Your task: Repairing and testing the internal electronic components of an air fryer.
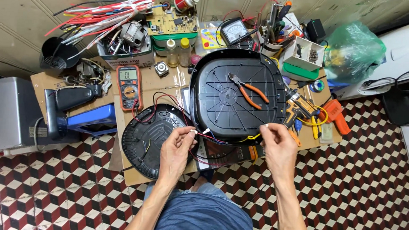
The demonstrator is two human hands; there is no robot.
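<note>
Two hands are up over the front edge of the desk, and both are busy with wiring. Left hand has its fingertips pinched narrow on a white-tipped red wire; right hand is pinched just as tight on the end of a yellow wire. Those wires run roughly left to right between the hands, sagging a little in the middle, right in front of the big black plastic shell lying upside down. So the wiring sits between the two hands, each holding its own end, neither nearer than the other.

Orange-handled pliers rest on top of the shell, beyond the hands and a touch closer to the right one. Left of the shell lies a round black base with more wires trailing out of it, just beside the left hand. Further back sits a red multimeter, and over on the right an orange drill. Clutter everywhere at the back: bundled cables, jars, a circuit board.
</note>
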